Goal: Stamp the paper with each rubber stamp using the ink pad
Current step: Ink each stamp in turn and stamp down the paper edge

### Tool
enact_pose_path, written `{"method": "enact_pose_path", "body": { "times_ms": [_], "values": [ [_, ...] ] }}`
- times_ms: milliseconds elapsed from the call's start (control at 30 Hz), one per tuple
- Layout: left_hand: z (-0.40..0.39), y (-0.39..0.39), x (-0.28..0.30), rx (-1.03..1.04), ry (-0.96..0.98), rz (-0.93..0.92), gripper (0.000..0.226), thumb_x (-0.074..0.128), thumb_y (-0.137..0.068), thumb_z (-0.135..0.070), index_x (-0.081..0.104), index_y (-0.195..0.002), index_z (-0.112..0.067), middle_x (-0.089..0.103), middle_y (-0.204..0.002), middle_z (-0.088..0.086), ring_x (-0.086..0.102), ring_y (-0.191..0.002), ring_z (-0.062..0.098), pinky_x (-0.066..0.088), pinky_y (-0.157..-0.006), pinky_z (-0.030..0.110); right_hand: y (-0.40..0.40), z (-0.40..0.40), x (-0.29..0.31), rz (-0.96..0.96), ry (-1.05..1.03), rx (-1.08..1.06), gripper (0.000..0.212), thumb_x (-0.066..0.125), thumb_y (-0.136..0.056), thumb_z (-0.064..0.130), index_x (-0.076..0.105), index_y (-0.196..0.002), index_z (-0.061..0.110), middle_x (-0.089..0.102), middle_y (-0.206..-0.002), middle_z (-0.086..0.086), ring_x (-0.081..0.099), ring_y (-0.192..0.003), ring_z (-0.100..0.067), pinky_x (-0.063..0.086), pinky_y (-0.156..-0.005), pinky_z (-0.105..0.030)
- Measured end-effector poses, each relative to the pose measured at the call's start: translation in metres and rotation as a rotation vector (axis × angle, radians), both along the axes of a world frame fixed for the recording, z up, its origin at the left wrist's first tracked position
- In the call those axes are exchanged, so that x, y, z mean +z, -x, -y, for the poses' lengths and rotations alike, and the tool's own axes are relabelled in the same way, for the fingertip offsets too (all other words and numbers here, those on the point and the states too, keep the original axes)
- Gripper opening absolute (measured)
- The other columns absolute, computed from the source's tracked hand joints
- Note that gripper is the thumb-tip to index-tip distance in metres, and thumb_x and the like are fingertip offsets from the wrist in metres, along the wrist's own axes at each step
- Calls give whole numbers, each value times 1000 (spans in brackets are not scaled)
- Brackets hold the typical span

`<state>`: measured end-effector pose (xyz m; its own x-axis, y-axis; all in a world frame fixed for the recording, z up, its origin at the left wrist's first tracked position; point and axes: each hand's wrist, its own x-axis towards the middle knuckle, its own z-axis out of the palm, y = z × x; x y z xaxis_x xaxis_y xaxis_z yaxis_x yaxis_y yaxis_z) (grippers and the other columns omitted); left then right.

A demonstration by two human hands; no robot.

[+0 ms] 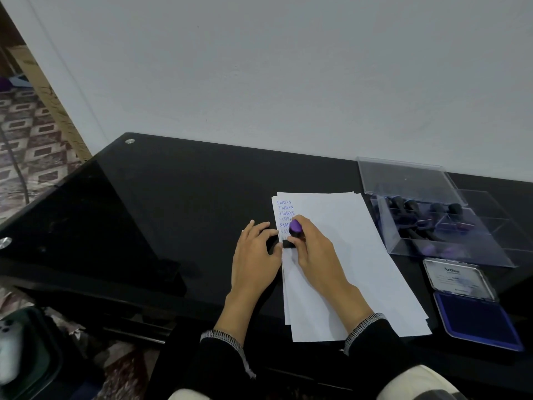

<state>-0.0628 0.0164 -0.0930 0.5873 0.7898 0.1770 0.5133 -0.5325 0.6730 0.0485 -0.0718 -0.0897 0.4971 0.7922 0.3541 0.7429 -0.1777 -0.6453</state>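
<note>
Right hand [313, 249] grips a purple-topped rubber stamp [294, 233], fingers curled round its handle, its black base down on the left edge of the white paper [354, 255], below a column of blue "SAMPLE" prints [285, 212]. Left hand [255, 255] rests with fingers spread and loosely bent, fingertips at the paper's edge, holding nothing. Black glass worktop [173, 197] carries a clear stamp box [438, 217] and an open blue ink pad [476, 313] to the right. Pale wall [288, 67] behind.

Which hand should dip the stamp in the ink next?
Probably the right hand. It already grips the stamp, and the open ink pad lies on its side of the paper. The left hand steadies the paper's far edge.
</note>
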Motion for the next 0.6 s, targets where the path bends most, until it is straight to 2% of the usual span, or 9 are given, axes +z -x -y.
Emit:
{"method": "enact_pose_path", "body": {
  "times_ms": [167, 333, 400, 500, 600],
  "values": [
    [1, 0, 1, -6, 0, 6, 32, 55, -95, -32, 60, -126, -25, 45, -144, -12, 16, -144, 6, 28, -115, 37, 1, 0, 0, 29, -6, 3, 43, 58, -92, 11, 46, -132, 5, 56, -130, -9, 56, -114, -21, 43, -91, -19],
    [1, 1, 0, -21, 13, 18, 30, 55, -95, -31, 60, -124, -27, 43, -145, -14, 13, -144, 3, 29, -114, 37, 1, -2, 2, 39, -36, -8, 35, 58, -92, 12, 49, -125, 6, 60, -118, -7, 58, -95, -17, 44, -78, -16],
    [2, 3, 1, -35, 34, 62, 25, 57, -94, -31, 63, -119, -31, 42, -144, -17, 12, -143, 1, 32, -110, 33, 0, -1, 3, 40, -27, -4, 34, 59, -92, 13, 49, -123, 8, 61, -115, -6, 57, -89, -14, 46, -76, -18],
    [3, 4, 3, -57, 43, 81, 18, 62, -91, -34, 67, -109, -33, 41, -143, -20, 11, -143, -1, 33, -98, 26, 0, 0, 2, 67, -1, -26, 35, 60, -91, 16, 48, -123, 11, 61, -111, -7, 57, -88, -19, 50, -74, -25],
    [3, 4, 1, -54, 33, 57, 17, 65, -88, -36, 68, -105, -35, 42, -142, -21, 12, -143, -1, 37, -104, 35, 0, 0, 5, 60, 0, -51, 32, 60, -91, 14, 50, -121, 12, 56, -103, -6, 54, -88, -20, 47, -71, -24]
  ]
}}
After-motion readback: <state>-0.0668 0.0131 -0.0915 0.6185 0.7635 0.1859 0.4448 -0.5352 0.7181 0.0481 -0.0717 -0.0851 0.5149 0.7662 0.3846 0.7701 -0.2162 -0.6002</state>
